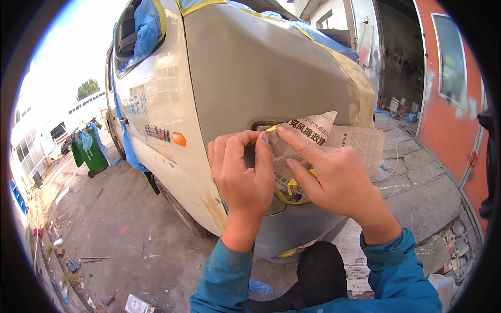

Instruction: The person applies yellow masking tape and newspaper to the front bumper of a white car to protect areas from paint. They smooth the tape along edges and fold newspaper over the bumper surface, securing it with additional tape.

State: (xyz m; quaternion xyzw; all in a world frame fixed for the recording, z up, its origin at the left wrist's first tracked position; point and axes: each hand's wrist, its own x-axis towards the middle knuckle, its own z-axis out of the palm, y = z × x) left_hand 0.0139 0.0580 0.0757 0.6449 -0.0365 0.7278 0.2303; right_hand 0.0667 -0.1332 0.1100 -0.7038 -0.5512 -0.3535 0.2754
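Note:
My left hand (240,172) pinches yellow masking tape (271,128) at the upper edge of a newspaper sheet (305,131). With index finger and thumb apart, my right hand (336,172) bears on that sheet, its index fingertip at the tape; its other fingers are partly hidden. The paper covers much of a headlight recess at the front corner of a white van (168,94). More yellow tape (290,201) runs along the lower edge of the recess. A torn corner of the paper sticks up, and another newspaper piece (356,143) lies behind my right hand.
Blue masking film (146,35) covers the side window and mirror area. An orange side marker (179,139) sits on the van's side. Newspaper (354,254) lies on the ground by my knee (321,270). A green wheeled bin (92,150) stands left; a red door (442,117) is right.

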